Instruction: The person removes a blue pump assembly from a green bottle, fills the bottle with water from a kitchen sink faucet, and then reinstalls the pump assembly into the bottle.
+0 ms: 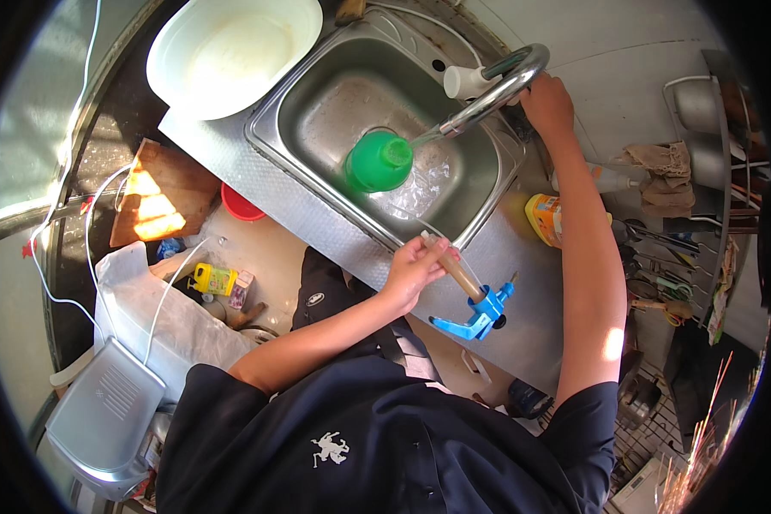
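My left hand [416, 273] grips the tube of a blue trigger sprayer head [482, 311] near the sink's front edge. The sprayer's tan tube [457, 273] points up towards the basin, and a thin clear hose hangs along it. My right hand [547, 106] is curled at the chrome faucet [498, 90], its fingertips partly hidden behind the spout. Water runs from the spout towards a green plastic bottle [379, 162] standing in the stainless steel sink [334, 96]. Splashed water lies on the sink floor beside the bottle.
A white plastic basin [231, 58] stands on the counter left of the sink. A yellow bottle [545, 218] is beside my right forearm. Utensils [668, 257] hang on the right wall. Below left are a red bowl [241, 202], a wooden board [160, 199] and a yellow jug [213, 280].
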### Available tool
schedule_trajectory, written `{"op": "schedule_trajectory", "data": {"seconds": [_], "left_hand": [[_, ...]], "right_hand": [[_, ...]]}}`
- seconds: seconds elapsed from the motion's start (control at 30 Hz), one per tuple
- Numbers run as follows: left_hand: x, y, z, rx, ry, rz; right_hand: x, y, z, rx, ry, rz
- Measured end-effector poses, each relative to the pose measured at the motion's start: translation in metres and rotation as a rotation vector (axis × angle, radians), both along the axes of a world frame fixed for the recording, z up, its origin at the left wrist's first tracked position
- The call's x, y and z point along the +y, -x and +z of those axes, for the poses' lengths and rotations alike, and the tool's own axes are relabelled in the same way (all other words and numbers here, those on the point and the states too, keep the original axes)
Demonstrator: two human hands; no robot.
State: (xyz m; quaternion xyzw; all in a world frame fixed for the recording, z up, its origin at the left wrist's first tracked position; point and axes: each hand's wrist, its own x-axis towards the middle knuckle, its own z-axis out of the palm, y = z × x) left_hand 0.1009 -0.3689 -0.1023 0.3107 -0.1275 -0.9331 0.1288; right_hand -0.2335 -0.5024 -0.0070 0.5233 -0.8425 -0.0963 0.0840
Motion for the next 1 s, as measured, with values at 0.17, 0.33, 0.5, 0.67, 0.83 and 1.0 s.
{"op": "schedule_trajectory", "data": {"seconds": [0.17,0.33,0.5,0.67,0.83,1.0], "left_hand": [[-0.002,-0.002,0.001,-0.008,-0.017,0.028],[-0.003,-0.004,0.001,-0.015,-0.022,0.030],[-0.005,-0.004,0.002,0.002,-0.017,0.044],[-0.008,-0.004,0.001,-0.020,-0.010,0.048],[-0.011,0.000,-0.001,-0.006,0.001,0.046],[-0.032,0.005,-0.002,0.022,-0.010,0.045]], "right_hand": [[-0.004,-0.015,0.008,0.044,-0.039,-0.058],[-0.007,-0.012,-0.003,0.093,0.023,-0.051],[-0.012,-0.004,-0.009,0.031,0.008,-0.078],[-0.015,-0.012,-0.008,0.007,0.026,-0.135],[0.004,-0.002,-0.001,-0.029,-0.105,-0.137],[0.097,-0.049,0.042,-0.718,0.388,-0.427]]}}
